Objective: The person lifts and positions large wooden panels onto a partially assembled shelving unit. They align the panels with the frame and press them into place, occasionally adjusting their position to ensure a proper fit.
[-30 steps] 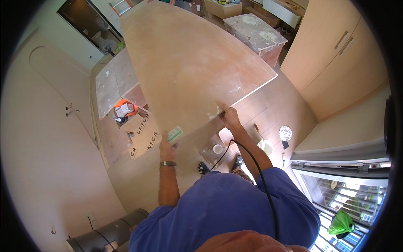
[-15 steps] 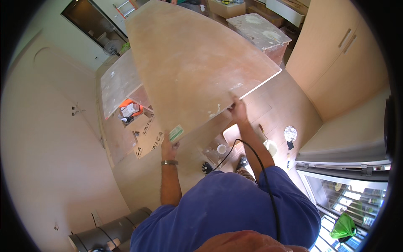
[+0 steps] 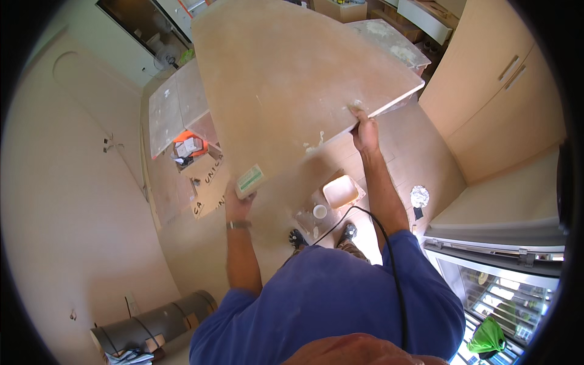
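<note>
Tan board fills mid-scene, its near edge clamped in R hand; L hand grips pale block by near-left corner. Prob. steadying step; next move likely needs both hands level.

black capitals on tan sheet; tiny unreadable print on green label of pale block

Right hand now farther right along board edge.
</note>
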Demonstrator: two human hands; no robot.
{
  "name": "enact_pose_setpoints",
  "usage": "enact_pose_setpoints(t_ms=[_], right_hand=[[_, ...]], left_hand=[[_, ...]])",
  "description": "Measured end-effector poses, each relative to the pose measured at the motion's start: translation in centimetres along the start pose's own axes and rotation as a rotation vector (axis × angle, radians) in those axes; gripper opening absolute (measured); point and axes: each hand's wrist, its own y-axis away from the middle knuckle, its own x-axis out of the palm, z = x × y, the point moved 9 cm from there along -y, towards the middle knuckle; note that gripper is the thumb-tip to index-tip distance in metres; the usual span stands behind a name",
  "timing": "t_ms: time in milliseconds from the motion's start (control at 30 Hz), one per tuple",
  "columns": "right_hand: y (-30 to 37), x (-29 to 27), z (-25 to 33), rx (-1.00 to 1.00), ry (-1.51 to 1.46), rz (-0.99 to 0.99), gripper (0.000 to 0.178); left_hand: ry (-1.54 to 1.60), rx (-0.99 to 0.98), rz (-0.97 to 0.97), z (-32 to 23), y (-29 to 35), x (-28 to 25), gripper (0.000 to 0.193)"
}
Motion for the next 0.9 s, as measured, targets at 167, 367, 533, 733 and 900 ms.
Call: enact_pose_setpoints(t_ms=[167,367,533,733,900], right_hand=[[1.3,2.8,-0.2,0.004,-0.044,-0.011,0.018],[1.9,3.5,0.9,-0.053,-0.039,-0.036,0.02],[0.3,6.1,5.2,-0.162,0.096,-0.023,0.022],[-4.2,9.5,10.0,-0.136,0.22,-0.06,0.02],[-7.6,16.2,7.7,-0.104,0.276,0.013,0.017]], left_hand=[[-0.018,0.297,0.104,-5.5,-4.2,-1.7,0.036],[0.058,0.177,0.099,-5.1,-5.2,-3.4,0.032],[0.15,0.181,0.139,-4.1,-3.7,0.4,0.032],[0.155,0.241,0.099,-3.9,-6.1,4.8,0.026],[-0.108,0.379,-0.004,-8.3,-14.1,-2.9,0.018]])
